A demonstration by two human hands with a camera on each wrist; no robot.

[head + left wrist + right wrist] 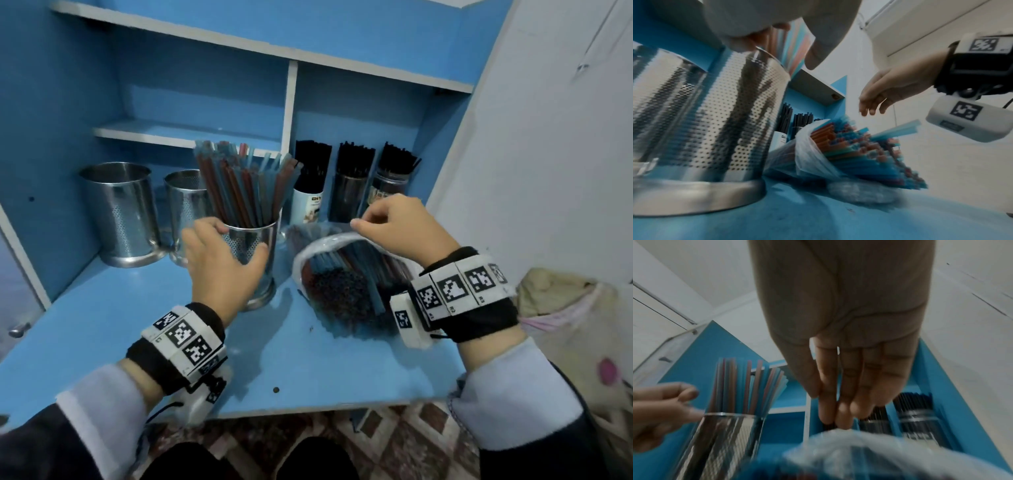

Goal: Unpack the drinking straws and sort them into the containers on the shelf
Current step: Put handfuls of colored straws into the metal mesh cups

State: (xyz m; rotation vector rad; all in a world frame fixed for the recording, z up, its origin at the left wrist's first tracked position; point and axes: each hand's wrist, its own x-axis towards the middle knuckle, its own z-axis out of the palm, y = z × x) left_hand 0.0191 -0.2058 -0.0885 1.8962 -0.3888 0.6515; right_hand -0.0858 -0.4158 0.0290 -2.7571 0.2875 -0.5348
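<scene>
Clear plastic wraps the bag of straws, which lies on its side on the blue shelf board just right of the perforated steel cup, its open mouth turned toward me with blue, orange and red straw ends showing. My right hand hangs over the far edge of that mouth; from the head view thumb and forefinger look drawn together at the plastic rim, yet the right wrist view shows my fingers long and pressed side by side, tips just at the plastic, so I cannot tell whether they truly pinch it. My left hand is at the steel cup, thumb on the near side of its wall and fingers reaching round the rim on the left, loosely spread; the left wrist view shows a fingertip at the rim but not a firm grasp. That cup already stands full of coloured straws, fanned upright. Only the left wrist view shows a few blue straws jutting out of the bag's mouth. Left of the steel cup stand two more steel cups. Behind the bag, three containers of black straws stand in the right compartment.
</scene>
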